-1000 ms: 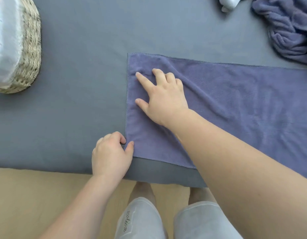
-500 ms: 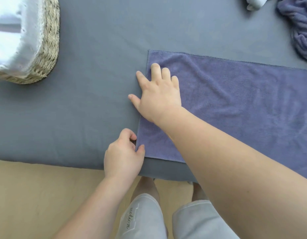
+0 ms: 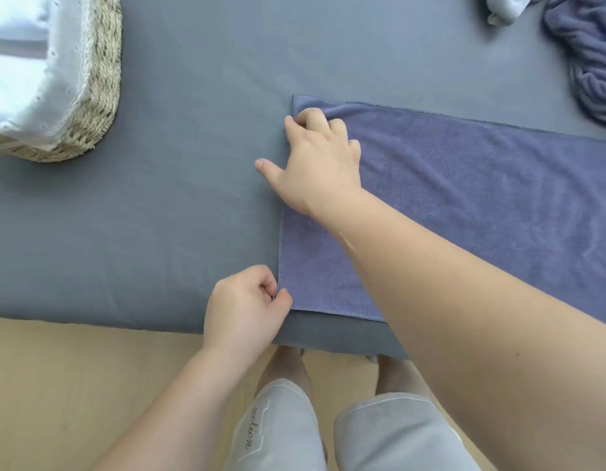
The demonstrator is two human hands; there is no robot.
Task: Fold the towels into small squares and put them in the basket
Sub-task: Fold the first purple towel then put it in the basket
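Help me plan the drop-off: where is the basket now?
In the head view, the basket sits at the upper left on the grey surface, well to the left of the spread towel.

A grey-blue sheet (image 3: 193, 215) lies smooth over a padded surface, showing only faint creases. Its near edge rounds over and drops toward me. Below that edge runs a pale tan floor (image 3: 67, 385). I stand close against the edge in light grey shorts (image 3: 390, 436), and their left leg carries a line of script lettering (image 3: 252, 428) that reads "motion". My bare legs (image 3: 288, 365) show between the hems and the sheet's edge.
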